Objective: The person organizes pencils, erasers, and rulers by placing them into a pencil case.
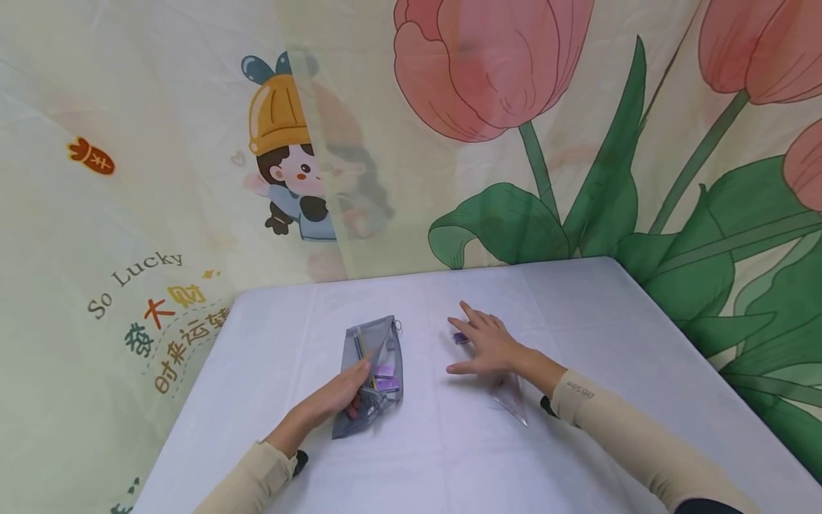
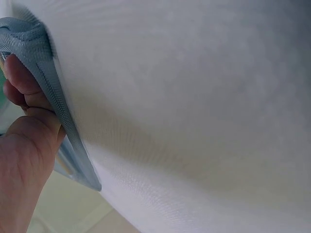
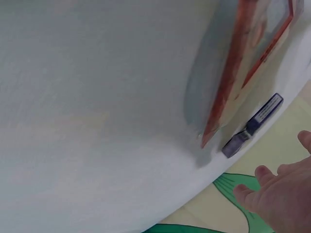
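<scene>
A grey mesh zip pouch [image 1: 380,355] lies on the white table [image 1: 449,457], with pens and purple items showing through it. My left hand [image 1: 337,400] grips its near edge; in the left wrist view the fingers [image 2: 19,82] curl round the zipper seam of the pouch [image 2: 56,97]. My right hand [image 1: 488,346] is flat with fingers spread, just right of a small purple-blue block [image 1: 459,338]. In the right wrist view that block [image 3: 252,125] lies a little ahead of my fingertips [image 3: 265,172], beside a blurred flat red-edged item [image 3: 238,77].
A clear plastic piece [image 1: 511,405] lies under my right wrist. Printed cloth with tulips and a cartoon figure [image 1: 289,157] hangs behind and beside the table. The table's right edge [image 1: 681,335] runs diagonally.
</scene>
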### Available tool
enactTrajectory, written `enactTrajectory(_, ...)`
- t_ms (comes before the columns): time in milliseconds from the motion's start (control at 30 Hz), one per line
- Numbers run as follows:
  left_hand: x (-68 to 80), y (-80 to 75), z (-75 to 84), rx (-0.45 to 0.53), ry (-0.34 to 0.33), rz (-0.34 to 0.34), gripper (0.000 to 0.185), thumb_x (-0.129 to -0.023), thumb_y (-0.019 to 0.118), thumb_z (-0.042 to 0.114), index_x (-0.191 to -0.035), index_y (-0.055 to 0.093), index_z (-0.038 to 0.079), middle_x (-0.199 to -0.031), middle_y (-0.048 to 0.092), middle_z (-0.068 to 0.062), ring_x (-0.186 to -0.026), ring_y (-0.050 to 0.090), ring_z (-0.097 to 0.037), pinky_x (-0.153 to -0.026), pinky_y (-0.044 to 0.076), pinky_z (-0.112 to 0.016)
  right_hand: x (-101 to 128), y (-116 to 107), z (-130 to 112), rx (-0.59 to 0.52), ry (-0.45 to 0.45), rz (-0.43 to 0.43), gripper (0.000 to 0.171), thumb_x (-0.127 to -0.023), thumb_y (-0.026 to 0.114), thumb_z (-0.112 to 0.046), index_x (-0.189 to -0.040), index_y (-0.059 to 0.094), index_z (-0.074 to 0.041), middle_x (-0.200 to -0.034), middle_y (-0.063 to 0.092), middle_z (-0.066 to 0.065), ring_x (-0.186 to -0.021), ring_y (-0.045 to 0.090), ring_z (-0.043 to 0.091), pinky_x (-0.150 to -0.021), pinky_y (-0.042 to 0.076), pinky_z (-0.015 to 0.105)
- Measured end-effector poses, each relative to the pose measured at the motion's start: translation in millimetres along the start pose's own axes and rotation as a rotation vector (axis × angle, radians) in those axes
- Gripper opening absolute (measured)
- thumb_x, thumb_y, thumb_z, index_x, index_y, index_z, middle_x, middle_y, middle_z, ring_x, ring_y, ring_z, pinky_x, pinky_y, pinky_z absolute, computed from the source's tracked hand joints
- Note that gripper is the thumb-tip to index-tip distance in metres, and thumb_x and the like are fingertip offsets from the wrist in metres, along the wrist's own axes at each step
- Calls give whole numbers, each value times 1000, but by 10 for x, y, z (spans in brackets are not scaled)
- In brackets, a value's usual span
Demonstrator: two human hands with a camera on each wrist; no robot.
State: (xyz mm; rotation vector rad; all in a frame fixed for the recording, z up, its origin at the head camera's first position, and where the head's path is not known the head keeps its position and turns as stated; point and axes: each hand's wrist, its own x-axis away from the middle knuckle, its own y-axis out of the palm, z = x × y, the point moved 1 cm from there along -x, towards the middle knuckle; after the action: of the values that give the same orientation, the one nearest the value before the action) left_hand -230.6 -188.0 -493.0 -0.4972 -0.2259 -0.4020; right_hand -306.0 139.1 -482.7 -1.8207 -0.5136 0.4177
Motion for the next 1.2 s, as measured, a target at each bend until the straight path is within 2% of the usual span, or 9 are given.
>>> enactTrajectory(267, 2, 2, -6, 1, 1, -2, 59, -107, 25, 50, -159, 21, 23, -85, 49, -12, -72, 48, -22, -59, 49, -34, 7, -30, 179, -39, 33, 2, 107, -72, 67, -77, -155, 34, -19, -163, 22, 16, -144, 30, 45, -108, 30, 68)
enactTrajectory(500, 1, 6, -14, 7, 2, -7, 60, -107, 25, 51, -159, 20, 23, -85, 49, -12, -72, 47, -23, -59, 49, -35, -3, -42, 376, -180, 72, 12, 107, -71, 77, -67, -153, 35, -12, -154, 36, 21, -138, 36, 47, -106, 33, 69)
enactTrajectory(633, 8, 6, -10, 4, -9, -1, 59, -107, 25, 51, -159, 21, 24, -86, 49, -12, -72, 47, -23, -60, 49, -35, -1, -61, 461, -272, 109, 1, 104, -73, 80, -59, -153, 34, -10, -148, 42, 21, -133, 43, 43, -105, 39, 63)
enactTrajectory(800, 10, -1, 14, 3, -16, 0, 59, -106, 25, 53, -159, 22, 26, -87, 49, -12, -73, 48, -23, -60, 48, -35, -45, -64, 563, -384, 146, 5, 93, -77, 83, -48, -148, 40, -6, -133, 52, 19, -122, 51, 37, -103, 44, 54)
enactTrajectory(1067, 11, -10, 13, -6, -12, -26, 58, -107, 23, 51, -159, 20, 26, -88, 48, -12, -73, 47, -22, -61, 49, -33, -105, -39, 637, -422, 171, -12, 72, -81, 82, -32, -138, 49, -2, -123, 56, 17, -114, 53, 32, -102, 45, 49)
enactTrajectory(1200, -14, -5, -3, -11, -10, -25, 58, -107, 23, 52, -159, 21, 26, -89, 49, -12, -73, 48, -22, -61, 49, -33, -130, -23, 682, -428, 173, -9, 60, -83, 81, -26, -131, 55, -1, -113, 57, 13, -104, 53, 26, -94, 47, 42)
